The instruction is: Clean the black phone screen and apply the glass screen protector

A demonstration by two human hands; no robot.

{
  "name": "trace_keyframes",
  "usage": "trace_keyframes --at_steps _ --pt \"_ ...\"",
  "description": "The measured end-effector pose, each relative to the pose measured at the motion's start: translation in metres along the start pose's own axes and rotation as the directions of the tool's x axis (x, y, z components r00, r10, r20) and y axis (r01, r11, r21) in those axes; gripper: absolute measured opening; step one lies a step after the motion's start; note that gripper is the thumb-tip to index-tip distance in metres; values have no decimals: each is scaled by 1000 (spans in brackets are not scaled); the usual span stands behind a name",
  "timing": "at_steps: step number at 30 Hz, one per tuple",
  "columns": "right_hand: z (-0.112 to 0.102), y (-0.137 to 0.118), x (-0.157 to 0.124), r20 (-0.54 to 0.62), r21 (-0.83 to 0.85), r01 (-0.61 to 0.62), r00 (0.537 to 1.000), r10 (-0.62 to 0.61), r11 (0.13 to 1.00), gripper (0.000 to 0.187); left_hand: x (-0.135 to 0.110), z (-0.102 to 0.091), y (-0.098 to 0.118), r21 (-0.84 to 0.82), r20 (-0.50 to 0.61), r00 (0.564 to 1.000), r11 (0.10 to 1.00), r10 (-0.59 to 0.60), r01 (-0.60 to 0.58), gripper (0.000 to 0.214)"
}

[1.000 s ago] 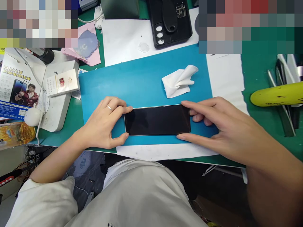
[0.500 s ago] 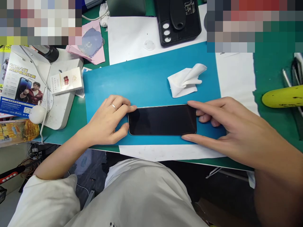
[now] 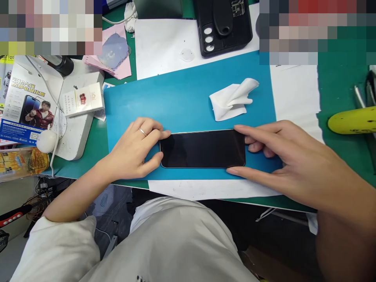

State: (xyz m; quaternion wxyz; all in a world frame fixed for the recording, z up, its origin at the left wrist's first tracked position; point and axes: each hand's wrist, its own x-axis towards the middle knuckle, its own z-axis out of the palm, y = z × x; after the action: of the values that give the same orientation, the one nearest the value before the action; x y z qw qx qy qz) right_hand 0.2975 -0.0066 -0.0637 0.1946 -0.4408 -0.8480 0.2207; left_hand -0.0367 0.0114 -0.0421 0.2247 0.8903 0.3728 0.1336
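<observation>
Item: one phone (image 3: 202, 149), black screen uppermost, which I saw lying lengthwise on a blue mat (image 3: 164, 102), near the mat's front edge.

Item: left hand (image 3: 136, 150), ring on one finger. Index fingertip and thumb were set apart at the phone's left end, holding it, the index at the far corner, the thumb against the short side.

Item: right hand (image 3: 289, 162). Index finger and thumb were spread across the phone's width, gripping its right end by the two long edges; the other fingers were curled just beyond that end.

Item: one white cloth (image 3: 233, 100), crumpled, which lay on the mat behind the phone.

Item: one black phone case (image 3: 239, 33), which lay farther back, mostly on white paper (image 3: 164, 47).

Item: one small white box (image 3: 84, 100), which stood off to the left.

Item: one yellow-green object (image 3: 352, 120), kind unclear to me, which lay at the right.
</observation>
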Motion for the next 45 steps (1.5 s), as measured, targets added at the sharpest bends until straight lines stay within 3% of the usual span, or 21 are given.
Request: trace_keyframes --at_steps 17,23,45 --pt "0 1 0 9 44 -10 1000 10 999 70 0 1 2 43 2 1000 999 6 -6 35" --pt "0 3 0 9 43 6 1000 -7 999 69 2 -2 3 67 14 1000 998 12 -13 62" --pt "0 1 2 23 134 -109 994 107 985 65 3 -4 3 75 33 999 997 -8 5 61"
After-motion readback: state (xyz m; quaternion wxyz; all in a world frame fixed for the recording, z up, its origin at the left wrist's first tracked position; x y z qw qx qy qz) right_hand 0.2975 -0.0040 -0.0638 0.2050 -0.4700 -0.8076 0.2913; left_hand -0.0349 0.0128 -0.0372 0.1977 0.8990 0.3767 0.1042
